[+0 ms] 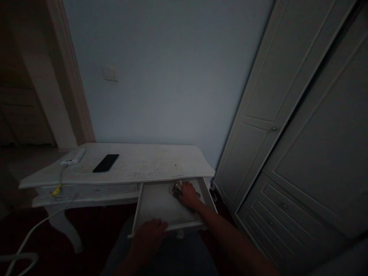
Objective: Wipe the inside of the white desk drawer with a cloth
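Note:
A white drawer is pulled out from the desk above my lap. My left hand rests at the left part of the drawer's front panel, its fingers hooked over the top edge. Inside the drawer, toward the back right, my right hand is closed on a crumpled dark-and-white cloth. The cloth touches the drawer's bottom, and my fingers and palm cover much of it.
On the desktop lie a black phone and a white power strip with a yellow-ended cable hanging down. A pale wardrobe stands close on the right. The wall with a light switch is behind the desk.

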Tool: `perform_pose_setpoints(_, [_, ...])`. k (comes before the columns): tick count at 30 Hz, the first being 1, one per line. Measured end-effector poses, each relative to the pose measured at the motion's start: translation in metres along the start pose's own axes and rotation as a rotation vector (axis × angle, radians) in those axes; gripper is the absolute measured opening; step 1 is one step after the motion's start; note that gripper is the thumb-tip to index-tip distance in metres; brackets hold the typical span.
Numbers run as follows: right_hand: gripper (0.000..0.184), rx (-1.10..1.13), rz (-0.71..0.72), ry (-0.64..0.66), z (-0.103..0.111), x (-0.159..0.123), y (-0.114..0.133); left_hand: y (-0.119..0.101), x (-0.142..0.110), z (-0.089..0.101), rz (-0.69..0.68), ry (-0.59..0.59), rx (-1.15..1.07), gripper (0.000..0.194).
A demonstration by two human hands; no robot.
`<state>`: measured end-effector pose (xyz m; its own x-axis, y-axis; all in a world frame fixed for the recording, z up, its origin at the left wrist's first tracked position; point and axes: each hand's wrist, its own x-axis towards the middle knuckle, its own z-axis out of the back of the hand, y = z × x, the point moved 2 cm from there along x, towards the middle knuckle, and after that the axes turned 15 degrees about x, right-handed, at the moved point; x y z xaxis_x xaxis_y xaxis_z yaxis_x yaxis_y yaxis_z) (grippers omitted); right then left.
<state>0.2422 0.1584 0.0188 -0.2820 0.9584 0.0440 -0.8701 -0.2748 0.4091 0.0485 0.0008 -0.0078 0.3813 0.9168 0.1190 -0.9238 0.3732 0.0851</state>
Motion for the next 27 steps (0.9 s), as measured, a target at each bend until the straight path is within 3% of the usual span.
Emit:
perform_pose_setpoints(4, [0.045, 0.009, -0.017, -0.026, -0.012, 0.011, 0.012, 0.000, -0.001, 0.002, -0.014, -0.075, 0.009, 0.026])
perform_pose_setpoints(7, [0.051, 0.022, 0.054, 0.011, -0.019, 0.012, 0.024, 0.001, -0.004, 0.000, -0.027, -0.158, -0.019, 0.025])
perform_pose_setpoints(11, [0.076, 0.023, 0.163, 0.088, -0.022, 0.007, 0.030, 0.001, -0.006, -0.006, -0.031, -0.178, 0.012, 0.028])
perform_pose_setpoints(14, [0.086, -0.012, 0.258, 0.167, -0.020, -0.001, 0.021, 0.000, -0.006, -0.010, -0.054, -0.193, 0.026, 0.034])
perform_pose_setpoints(19, [0.068, -0.038, 0.472, 0.373, -0.006, -0.019, -0.013, 0.012, -0.009, -0.024, -0.072, -0.266, 0.059, 0.024])
perform_pose_setpoints(21, [0.066, 0.009, 0.410, 0.346, 0.005, -0.023, -0.031, 0.020, -0.013, -0.033, -0.105, -0.349, 0.135, 0.023])
perform_pose_setpoints(24, [0.060, 0.048, 0.188, 0.177, 0.019, -0.018, -0.049, 0.027, -0.017, -0.045, -0.119, -0.458, 0.243, 0.024])
perform_pose_setpoints(27, [0.056, 0.031, 0.029, 0.065, 0.016, -0.004, -0.042, 0.026, -0.018, -0.050, -0.068, -0.491, 0.245, 0.025])
